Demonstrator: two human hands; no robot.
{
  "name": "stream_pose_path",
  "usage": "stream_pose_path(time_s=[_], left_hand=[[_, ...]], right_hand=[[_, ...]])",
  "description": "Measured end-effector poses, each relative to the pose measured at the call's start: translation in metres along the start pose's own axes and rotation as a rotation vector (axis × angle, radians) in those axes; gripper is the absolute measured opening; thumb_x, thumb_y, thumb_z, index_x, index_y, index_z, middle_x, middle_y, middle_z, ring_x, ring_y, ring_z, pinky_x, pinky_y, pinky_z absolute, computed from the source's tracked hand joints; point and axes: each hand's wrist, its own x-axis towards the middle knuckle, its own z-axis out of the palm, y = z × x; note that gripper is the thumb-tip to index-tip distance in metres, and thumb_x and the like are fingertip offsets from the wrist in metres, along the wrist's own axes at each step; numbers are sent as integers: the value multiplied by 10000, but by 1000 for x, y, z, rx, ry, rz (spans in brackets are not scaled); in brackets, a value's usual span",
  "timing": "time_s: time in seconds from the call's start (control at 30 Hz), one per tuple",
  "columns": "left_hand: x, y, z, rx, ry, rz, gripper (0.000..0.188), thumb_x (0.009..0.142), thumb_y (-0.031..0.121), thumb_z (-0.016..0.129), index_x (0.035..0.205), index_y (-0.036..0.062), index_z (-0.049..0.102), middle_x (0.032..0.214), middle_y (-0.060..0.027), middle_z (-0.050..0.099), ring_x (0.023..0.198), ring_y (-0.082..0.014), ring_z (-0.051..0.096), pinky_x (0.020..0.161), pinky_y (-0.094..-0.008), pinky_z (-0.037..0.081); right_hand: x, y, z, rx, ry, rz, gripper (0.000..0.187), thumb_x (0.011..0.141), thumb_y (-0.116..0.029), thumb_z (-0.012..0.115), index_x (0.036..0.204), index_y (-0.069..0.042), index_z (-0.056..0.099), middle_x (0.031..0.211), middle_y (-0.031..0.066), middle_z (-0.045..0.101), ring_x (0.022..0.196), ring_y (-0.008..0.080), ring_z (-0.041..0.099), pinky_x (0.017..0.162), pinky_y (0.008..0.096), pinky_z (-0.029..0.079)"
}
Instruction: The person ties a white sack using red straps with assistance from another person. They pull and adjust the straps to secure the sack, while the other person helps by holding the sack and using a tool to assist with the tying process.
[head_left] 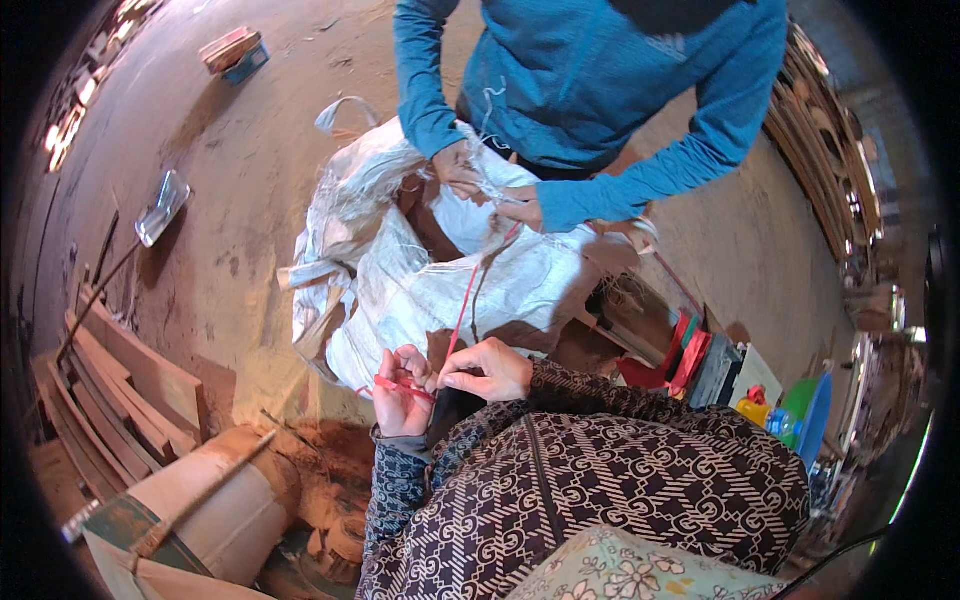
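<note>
A thin red string (464, 308) runs from my hands up across a large white woven sack (400, 290) toward another person's hands. Turned palm up, my left hand (403, 395) has the string looped across its curled fingers. Close beside it on the right, my right hand (490, 370) pinches the string between thumb and fingers. Across the sack, a person in a blue sweater grips its gathered rim with both hands (520, 207). The sack's mouth gapes partly, and its sides are crumpled and frayed.
Wooden boards (130, 390) lean at the left, near a long-handled metal dustpan (163, 208). A cardboard roll (225, 490) lies at lower left. Red and grey objects (690, 360) and a green and blue basin (805, 415) stand at right. More planks (815, 140) line the far right.
</note>
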Motion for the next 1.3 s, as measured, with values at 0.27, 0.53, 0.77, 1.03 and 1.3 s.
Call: stream_pose_path(time_s=[0.27,0.53,0.77,1.03,1.3], left_hand=[[49,24,45,264,-13,-58,406,1025,424,436,975,53,595,722,-3,481,627,-106,431,551,-243,346],[129,23,103,699,-108,135,421,1027,376,457,1126,19,657,1005,-26,687,711,-59,484,644,-209,404],[228,-14,74,603,-52,213,293,956,293,611,1136,69,669,1061,-4,695,787,-85,552,688,-237,414],[223,-23,91,521,-92,82,221,931,183,646,1050,-3,658,1017,-90,693,910,-180,658,837,-330,526],[211,-23,105,512,-77,-54,205,948,178,623,1044,0,654,990,-108,701,894,-209,677,791,-324,546]], right_hand=[[-11,-9,-30,18,277,36,173,946,-174,611,999,-34,697,875,101,727,800,153,689,716,301,516],[-22,11,-30,28,382,-7,166,947,-147,614,982,-10,699,832,77,710,751,98,631,675,267,490],[-23,7,-35,74,380,-28,163,952,-127,600,1010,-10,697,814,47,688,741,78,595,662,246,465],[-35,25,-24,46,397,17,151,938,-145,628,992,-26,705,737,46,670,660,64,565,590,265,449],[-29,0,-31,-33,271,105,176,956,-161,614,1047,-40,705,841,58,730,738,78,658,646,254,507]])
